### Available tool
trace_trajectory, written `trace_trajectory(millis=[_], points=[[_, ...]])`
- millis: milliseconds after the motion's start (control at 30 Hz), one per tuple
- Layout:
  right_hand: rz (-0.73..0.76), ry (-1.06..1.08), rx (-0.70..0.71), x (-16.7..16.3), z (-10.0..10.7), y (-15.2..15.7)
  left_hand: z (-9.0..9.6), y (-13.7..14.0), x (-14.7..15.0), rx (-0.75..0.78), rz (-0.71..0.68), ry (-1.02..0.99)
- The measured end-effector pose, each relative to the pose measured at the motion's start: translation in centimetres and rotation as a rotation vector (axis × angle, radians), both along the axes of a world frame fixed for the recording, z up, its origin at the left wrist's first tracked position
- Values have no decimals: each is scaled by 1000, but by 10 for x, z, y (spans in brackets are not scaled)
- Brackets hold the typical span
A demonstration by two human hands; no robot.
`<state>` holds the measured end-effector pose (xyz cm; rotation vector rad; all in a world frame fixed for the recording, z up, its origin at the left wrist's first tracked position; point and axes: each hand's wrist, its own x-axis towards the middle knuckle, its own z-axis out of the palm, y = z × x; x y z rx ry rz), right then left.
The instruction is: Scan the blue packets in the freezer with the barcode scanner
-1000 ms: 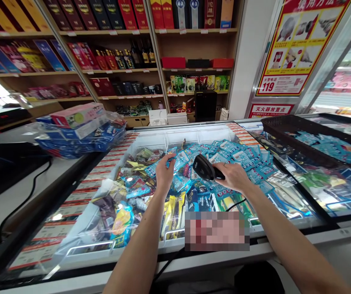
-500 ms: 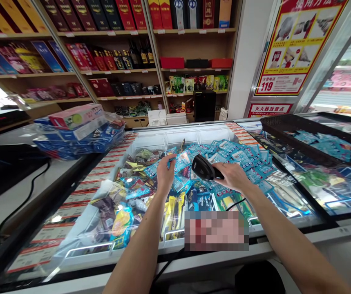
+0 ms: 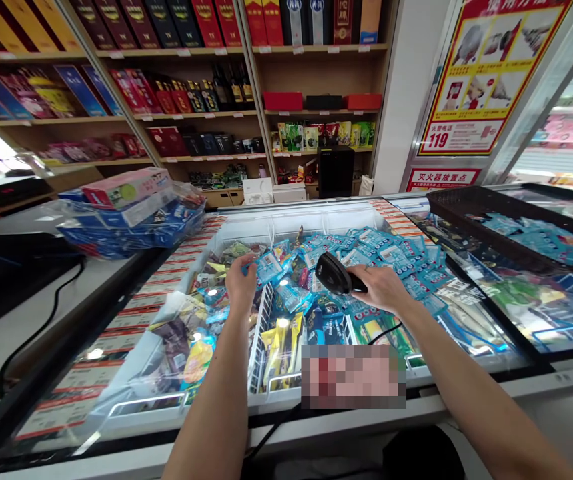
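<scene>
My left hand (image 3: 242, 283) pinches the edge of a light blue packet (image 3: 269, 267) above the freezer's glass top. My right hand (image 3: 379, 288) is wrapped round the handle of a black barcode scanner (image 3: 333, 274), whose head points left toward the packet. A black cable (image 3: 385, 333) runs down from the scanner. To the right of the scanner, many similar blue packets (image 3: 396, 257) lie spread in a heap on the glass. Under the glass, yellow-wrapped ice creams (image 3: 286, 340) and other frozen packs show in white wire baskets (image 3: 261, 330).
A dark tray (image 3: 453, 208) with more blue packets stands at the right. Boxes in clear plastic (image 3: 131, 207) sit at the left, by a black cord (image 3: 56, 303). Behind the freezer are shelves (image 3: 206, 117) of boxes and bottles. Part of the near edge is blurred out.
My left hand has moved left with the blue packet, away from the scanner. My right hand and the scanner have stayed nearly in place.
</scene>
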<state>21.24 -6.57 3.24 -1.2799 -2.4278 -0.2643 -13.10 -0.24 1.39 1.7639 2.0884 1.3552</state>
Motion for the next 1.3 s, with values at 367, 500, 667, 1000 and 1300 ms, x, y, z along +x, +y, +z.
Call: trace_trajectory(millis=[367, 500, 667, 1000, 1300], points=[[-36, -8, -6, 3, -1, 2, 5, -24, 31, -63, -40, 580], [-55, -16, -9, 5, 0, 1, -2, -19, 31, -112, -76, 604], [-83, -10, -3, 9, -1, 3, -7, -16, 27, -90, -38, 617], [-99, 19, 38, 13, -1, 6, -4, -18, 60, -60, -166, 563], [-80, 29, 79, 14, -2, 7, -18, -7, 79, 17, -561, 583]])
